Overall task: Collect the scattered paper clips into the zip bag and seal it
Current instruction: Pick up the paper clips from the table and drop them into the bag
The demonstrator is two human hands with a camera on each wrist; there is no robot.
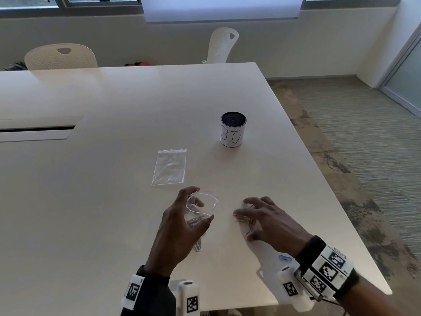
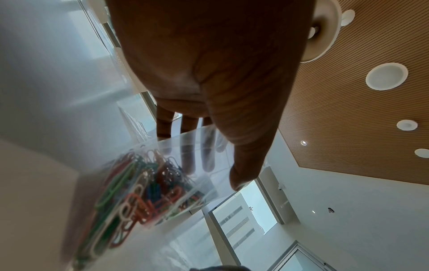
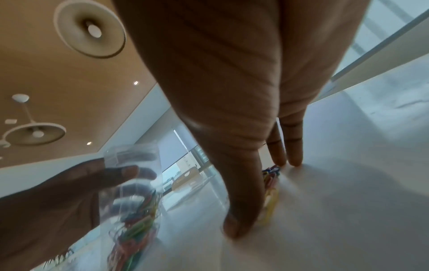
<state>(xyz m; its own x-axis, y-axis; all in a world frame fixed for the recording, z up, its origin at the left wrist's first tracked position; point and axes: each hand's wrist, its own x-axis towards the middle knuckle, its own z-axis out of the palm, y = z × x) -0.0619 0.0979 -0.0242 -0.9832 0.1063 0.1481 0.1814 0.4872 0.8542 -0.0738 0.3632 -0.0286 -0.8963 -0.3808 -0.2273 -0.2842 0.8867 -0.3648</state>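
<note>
The left hand (image 1: 176,226) curls round a clear, thin plastic zip bag (image 1: 201,207), thumb on one side and fingers on the other, holding its mouth pulled into a wide, wavy loop. A bright tangle of bent-wire paper clips (image 2: 130,192), red, green, blue, white and orange, sits in the lower part of the bag; through the film the fingers (image 2: 188,159) look blurred. The right hand (image 1: 267,221) is spread wide and flat-fingered over the bench (image 1: 114,213), its fingertips (image 3: 294,161) touching the smooth pale surface around a small heap of loose clips (image 1: 245,218). Most of that heap is hidden under the palm; yellow, red and blue wire shows in the right wrist view, but how many clips there are cannot be told. A single blue clip (image 1: 285,257) lies near the right wrist, and a few more clips (image 1: 197,246) lie partly hidden beside the left hand.

Beyond the hands a second, flat, crinkled clear bag (image 1: 169,167) lies on the bench, and farther right stands a round mesh cup (image 1: 233,129) wrapped in white paper with hand-lettered "BIN", the last letter cut off by the curve. The bench's right edge runs near the right forearm; open surface stretches left and away. Two perforated white chairs (image 1: 60,57) stand at the far side.
</note>
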